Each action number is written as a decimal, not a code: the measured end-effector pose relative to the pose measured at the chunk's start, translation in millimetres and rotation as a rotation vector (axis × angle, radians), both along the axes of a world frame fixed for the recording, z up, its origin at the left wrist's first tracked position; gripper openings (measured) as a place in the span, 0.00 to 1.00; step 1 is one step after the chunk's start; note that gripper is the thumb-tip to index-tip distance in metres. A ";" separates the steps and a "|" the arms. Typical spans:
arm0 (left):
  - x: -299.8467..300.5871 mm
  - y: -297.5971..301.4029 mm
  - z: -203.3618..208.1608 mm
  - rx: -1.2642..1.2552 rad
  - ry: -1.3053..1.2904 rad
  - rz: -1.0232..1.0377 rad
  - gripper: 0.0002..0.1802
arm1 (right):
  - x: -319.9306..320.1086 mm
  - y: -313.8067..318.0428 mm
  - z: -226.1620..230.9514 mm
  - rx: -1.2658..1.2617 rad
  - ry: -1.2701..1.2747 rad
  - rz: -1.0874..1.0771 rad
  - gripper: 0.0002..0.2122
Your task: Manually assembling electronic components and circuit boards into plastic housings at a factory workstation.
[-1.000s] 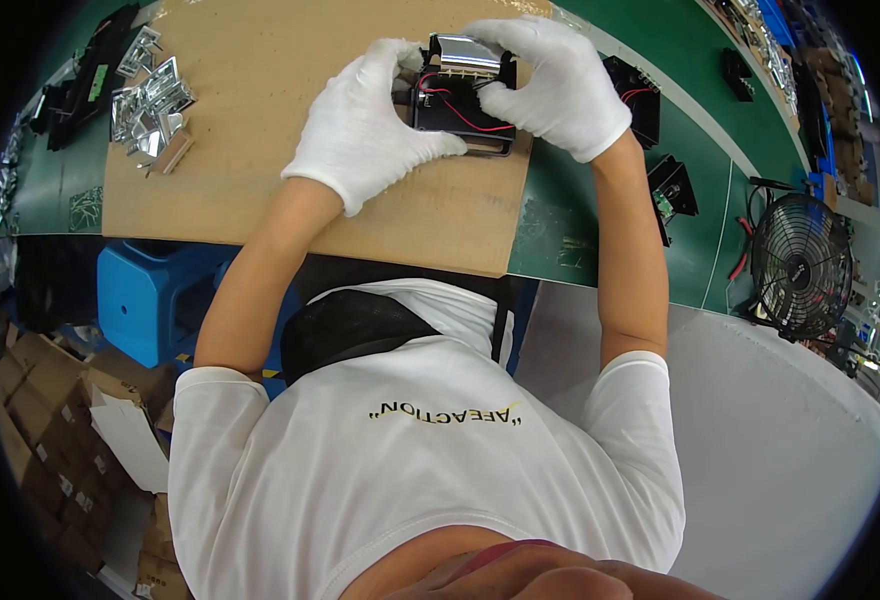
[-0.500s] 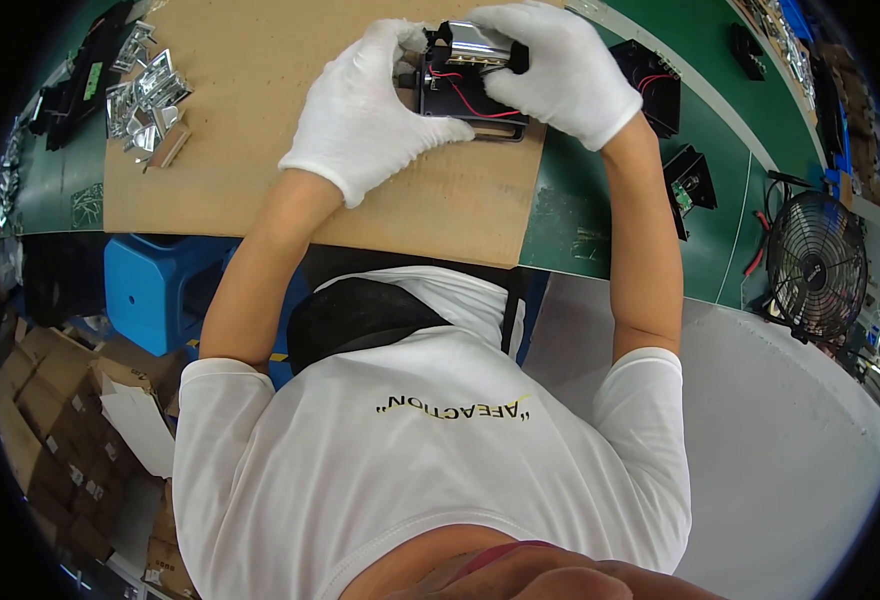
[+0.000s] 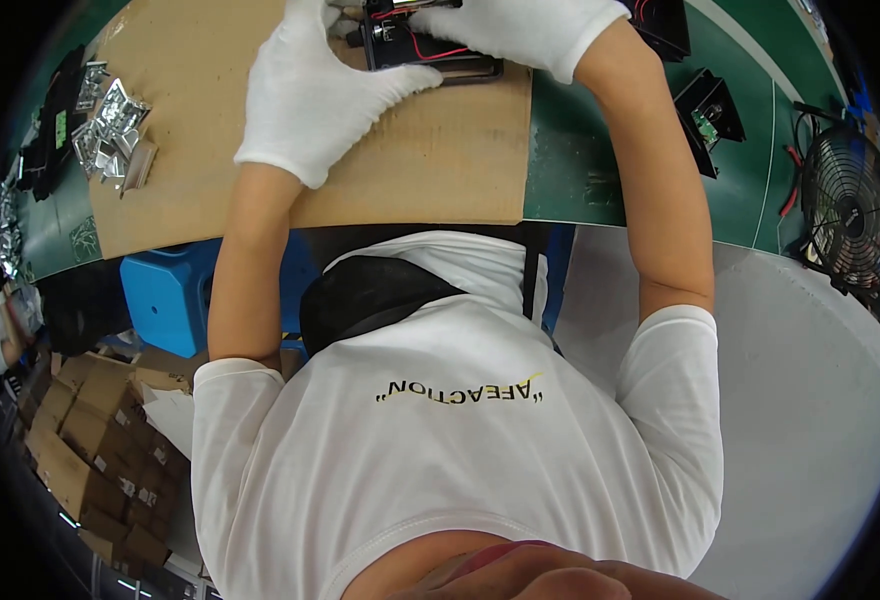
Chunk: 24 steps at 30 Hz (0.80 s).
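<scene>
Wired black case held by two gloved hands at 12 o'clock

At 12 o'clock, against the upper edge of the view, a black case [image 3: 400, 55] is held over a brown cardboard sheet [image 3: 390, 180], by which part of the green counter [image 3: 580, 185] is covered. A red wire [image 3: 426, 56] is curved across the inside of the case; its far part is cut off by the edge of the view.

From 11 o'clock, the case is gripped by the left hand [image 3: 310, 95], which is covered by a white glove: the thumb is stretched along the near edge and the fingers are bent at the left side. Between 12 and 1 o'clock, the right hand [image 3: 525, 28], gloved likewise, is laid over the case with its fingers pointed toward 9 o'clock; whether anything is pinched by it cannot be told.

Shiny metal pieces [image 3: 115, 125] are heaped at 10 o'clock. A second black case [image 3: 665, 28] is partly seen at 1 o'clock, and an open black box [image 3: 695, 105] with a green circuit board [image 3: 706, 128] is placed at 2. A black fan [image 3: 852, 210] is seen between 2 and 3, a blue stool [image 3: 165, 300] at 9, and stacked cardboard boxes [image 3: 100, 430] at 8.
</scene>
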State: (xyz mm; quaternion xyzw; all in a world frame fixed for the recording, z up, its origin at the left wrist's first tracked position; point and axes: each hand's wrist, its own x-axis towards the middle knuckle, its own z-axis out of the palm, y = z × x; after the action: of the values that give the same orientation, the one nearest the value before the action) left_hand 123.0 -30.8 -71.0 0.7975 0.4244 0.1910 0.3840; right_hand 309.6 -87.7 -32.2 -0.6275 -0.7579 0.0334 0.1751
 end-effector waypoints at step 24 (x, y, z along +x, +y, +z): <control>-3.0 15.1 0.9 -0.881 -0.180 -0.073 0.41 | -13.3 1.7 19.8 -0.201 -0.010 -0.022 0.06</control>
State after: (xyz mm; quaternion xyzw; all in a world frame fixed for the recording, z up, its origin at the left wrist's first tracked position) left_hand 120.0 -15.7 -70.1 0.5525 0.4018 0.0472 0.7287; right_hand 296.2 -86.0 -12.4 -0.6504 -0.7446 0.1041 0.1080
